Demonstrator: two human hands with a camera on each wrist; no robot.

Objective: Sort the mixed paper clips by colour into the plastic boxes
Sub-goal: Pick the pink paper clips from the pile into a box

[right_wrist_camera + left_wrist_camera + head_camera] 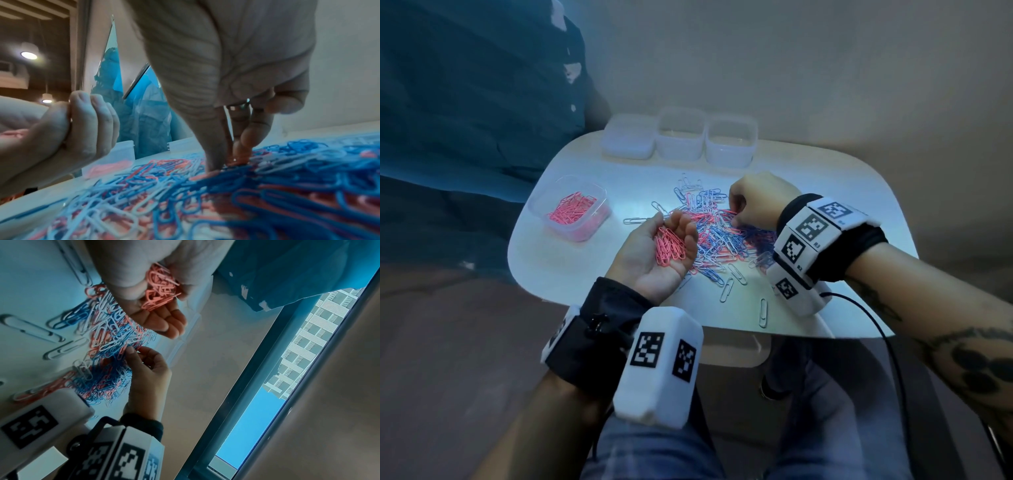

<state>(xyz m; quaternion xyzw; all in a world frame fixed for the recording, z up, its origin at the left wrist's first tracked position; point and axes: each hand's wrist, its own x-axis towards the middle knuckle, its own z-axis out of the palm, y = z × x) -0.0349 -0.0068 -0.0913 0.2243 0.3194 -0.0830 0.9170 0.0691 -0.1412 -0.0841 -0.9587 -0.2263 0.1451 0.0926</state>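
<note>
Right grip (pixel 751 202) pinching into mixed clips (pixel 717 233); left grip (pixel 664 251) cupping pink clips (pixel 671 245), bare table (pixel 592 274) edgeward.

Right hand's fingers (pixel 218 155) bury their tips in clips (pixel 267 186) (foreground blurred).

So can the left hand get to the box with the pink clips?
Probably yes. The left hand is palm up with pink clips cupped in it, and the box sits open just to its left on the table. Nothing lies between them but bare tabletop.
</note>
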